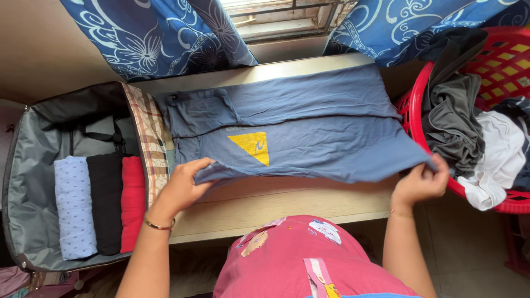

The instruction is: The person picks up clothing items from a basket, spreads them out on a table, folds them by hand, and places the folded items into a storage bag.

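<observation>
- The blue-grey T-shirt (309, 124) is the largest thing in hand. It lies spread lengthwise across the wooden worktop (287, 201), already doubled along its length, with its near edge lifted clear of the wood. My guess is that this raised edge is the weak spot: held only at its two ends, the middle could sag and land crooked, leaving an uneven fold or a crease across the yellow triangle print (253, 146).
- The open suitcase (38, 138) sits at the left end of the worktop, holding three rolled garments side by side: pale blue, black and red. A checked cloth (148, 138) lies over its near wall, touching the shirt's left end, so a pull leftward could drag that cloth along.
- The red laundry basket (419, 105) stands at the right, heaped with grey and white clothes. The shirt's right corner hangs just beside its rim and could catch there.
- The left hand (185, 185) is curled over the shirt's near-left edge, fingers on top and thumb beneath, pinching the cloth. A loose hold there would let that end slip.
- The right hand (422, 182) pinches the near-right corner, fingers closed tight around it, lifted just off the worktop's end.
</observation>
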